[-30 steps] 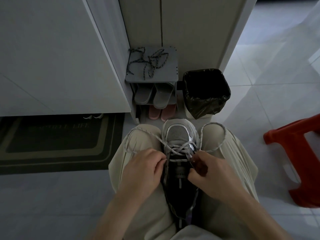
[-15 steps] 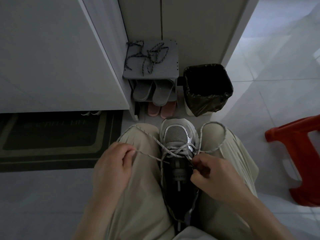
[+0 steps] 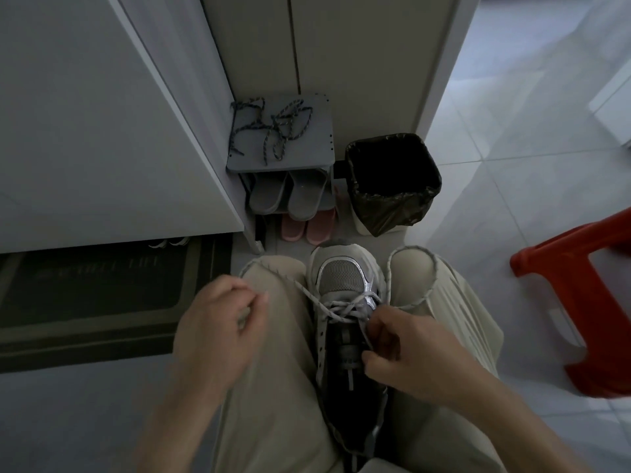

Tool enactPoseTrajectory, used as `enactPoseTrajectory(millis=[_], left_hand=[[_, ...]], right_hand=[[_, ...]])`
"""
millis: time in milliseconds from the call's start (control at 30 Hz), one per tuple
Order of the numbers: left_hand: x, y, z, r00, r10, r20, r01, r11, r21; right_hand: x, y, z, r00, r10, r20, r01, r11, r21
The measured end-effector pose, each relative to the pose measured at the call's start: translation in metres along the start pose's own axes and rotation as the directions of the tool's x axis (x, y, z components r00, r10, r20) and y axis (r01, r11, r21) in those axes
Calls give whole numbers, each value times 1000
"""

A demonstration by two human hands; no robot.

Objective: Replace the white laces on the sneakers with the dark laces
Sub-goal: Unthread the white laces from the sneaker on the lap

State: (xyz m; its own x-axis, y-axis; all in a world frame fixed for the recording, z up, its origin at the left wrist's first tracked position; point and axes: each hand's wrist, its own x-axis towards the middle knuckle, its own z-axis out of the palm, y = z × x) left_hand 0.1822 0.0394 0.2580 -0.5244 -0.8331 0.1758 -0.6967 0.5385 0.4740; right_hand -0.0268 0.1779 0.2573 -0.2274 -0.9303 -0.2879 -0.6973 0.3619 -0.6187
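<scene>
Sensibly, the left hand (image 3: 218, 322) pinched the white lace (image 3: 312, 297) out to its side while the right hand (image 3: 406, 356) pinched a strand at the sneaker (image 3: 341, 278); steady, straight pulls would likely clear each eyelet. Dark laces (image 3: 273, 128) lay well beyond both hands.

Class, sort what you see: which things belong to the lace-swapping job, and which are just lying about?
Job: sneaker, white lace, dark laces, left hand, right hand.
Lying about: bin, red stool, grey slippers, pink slippers, doormat, shoe rack.
</scene>
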Motion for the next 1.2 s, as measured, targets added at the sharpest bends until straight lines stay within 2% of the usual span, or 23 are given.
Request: enactPoseTrajectory(millis=[33,133,200,300,367,500,633,733,900,967,1033,1133,1200], left_hand=[[1,10,7,999,47,14,-46,999,-15],[4,39,26,977,173,123,-165,983,-75],[5,50,34,959,229,169,-220,973,-70],[4,57,38,966,221,136,-210,974,-90],[2,58,37,979,162,124,-145,980,-139],[-5,56,36,971,88,221,-49,984,-173],[-8,50,37,972,21,234,30,977,-211],[-9,46,37,974,19,224,33,974,-225],[-12,40,31,939,56,339,17,978,-208],[-13,39,31,941,59,334,6,982,-189],[-13,39,32,949,51,311,4,985,-175],[-14,41,33,954,57,295,-7,986,-166],[-13,42,33,955,63,289,-14,986,-166]], right_hand=[[1,-1,-2,999,-20,-42,19,1000,-14],[6,3,-8,954,-44,-296,54,998,25],[12,9,-10,917,-110,-384,121,993,4],[18,17,-8,906,-224,-360,223,974,-44],[17,20,-6,925,-200,-323,195,980,-48],[10,25,1,957,-165,-240,154,986,-66],[9,23,3,953,-159,-258,156,987,-33],[10,17,8,955,-131,-266,148,988,45],[17,8,18,966,-63,-250,92,990,104],[20,4,17,970,-42,-241,72,990,118],[22,0,16,971,-96,-221,110,993,51],[21,-6,15,954,-187,-236,158,978,-137],[21,-8,10,945,-201,-258,160,972,-174]])
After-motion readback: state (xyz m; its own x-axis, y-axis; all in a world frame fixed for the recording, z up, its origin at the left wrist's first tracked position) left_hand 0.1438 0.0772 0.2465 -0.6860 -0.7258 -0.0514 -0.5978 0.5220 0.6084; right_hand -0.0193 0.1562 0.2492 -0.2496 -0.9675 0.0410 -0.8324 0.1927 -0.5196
